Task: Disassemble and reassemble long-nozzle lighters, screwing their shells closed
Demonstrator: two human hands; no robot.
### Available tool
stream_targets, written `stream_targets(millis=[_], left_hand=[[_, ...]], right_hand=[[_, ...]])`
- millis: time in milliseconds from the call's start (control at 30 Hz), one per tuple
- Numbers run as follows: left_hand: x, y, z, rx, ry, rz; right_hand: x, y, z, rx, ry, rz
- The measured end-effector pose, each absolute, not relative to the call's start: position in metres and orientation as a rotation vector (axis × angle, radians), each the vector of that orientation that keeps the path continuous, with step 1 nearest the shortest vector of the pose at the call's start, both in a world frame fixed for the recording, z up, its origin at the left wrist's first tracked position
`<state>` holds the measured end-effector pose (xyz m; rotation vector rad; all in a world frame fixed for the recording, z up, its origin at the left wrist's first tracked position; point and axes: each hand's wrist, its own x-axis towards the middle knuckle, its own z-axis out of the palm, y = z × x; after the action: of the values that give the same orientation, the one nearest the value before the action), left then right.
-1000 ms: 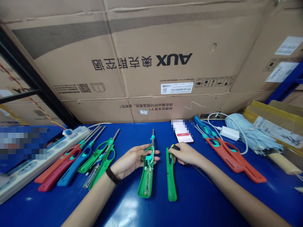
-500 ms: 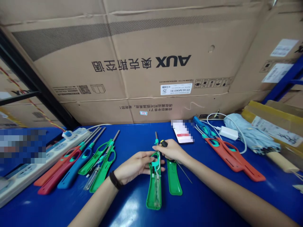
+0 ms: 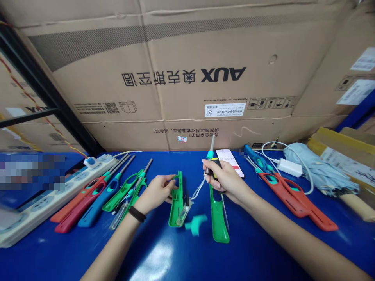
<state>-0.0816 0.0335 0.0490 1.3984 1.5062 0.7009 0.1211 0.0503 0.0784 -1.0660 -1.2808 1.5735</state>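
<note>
While gripping the metal-tipped lighter core point(image 3: 212, 146) in the closed fingers of the right hand point(image 3: 225, 181), above the blue table point(image 3: 164, 166), hold steady, left fingers point(image 3: 171, 180) curled lightly on the green lighter shell point(image 3: 177, 205).

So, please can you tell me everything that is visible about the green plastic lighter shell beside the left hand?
The green plastic lighter shell is one long, empty-looking half of a utility lighter casing. It stands lengthwise on the blue table, with a rounded lower end, and its inside is hard to see from this angle. The fingertips of the left hand touch its upper end. A small clear cylinder sits against its lower right side.
</note>
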Motion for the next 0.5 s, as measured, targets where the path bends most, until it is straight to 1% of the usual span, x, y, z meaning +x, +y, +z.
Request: stream_targets(millis=[67, 200, 333, 400, 467, 500], left_hand=[[-0.087, 0.036, 0.046, 1.494, 1.610, 0.682], [-0.091, 0.040, 0.044, 1.644, 1.773, 0.708], [-0.076, 0.022, 0.054, 1.831, 1.849, 0.904], [-0.060, -0.001, 0.057, 2.053, 1.642, 1.049], [-0.043, -0.031, 0.052, 2.017, 1.332, 0.972], [-0.035, -0.047, 0.046, 1.953, 1.102, 0.851]], right_hand=[[0.124, 0.049, 0.079, -1.048, -1.232, 1.629], [0.130, 0.050, 0.069, -1.133, -1.219, 1.630], [0.133, 0.058, 0.053, -1.173, -1.217, 1.580], [0.134, 0.062, 0.047, -1.194, -1.211, 1.565], [0.136, 0.064, 0.042, -1.210, -1.211, 1.575], [0.137, 0.065, 0.041, -1.213, -1.214, 1.588]])
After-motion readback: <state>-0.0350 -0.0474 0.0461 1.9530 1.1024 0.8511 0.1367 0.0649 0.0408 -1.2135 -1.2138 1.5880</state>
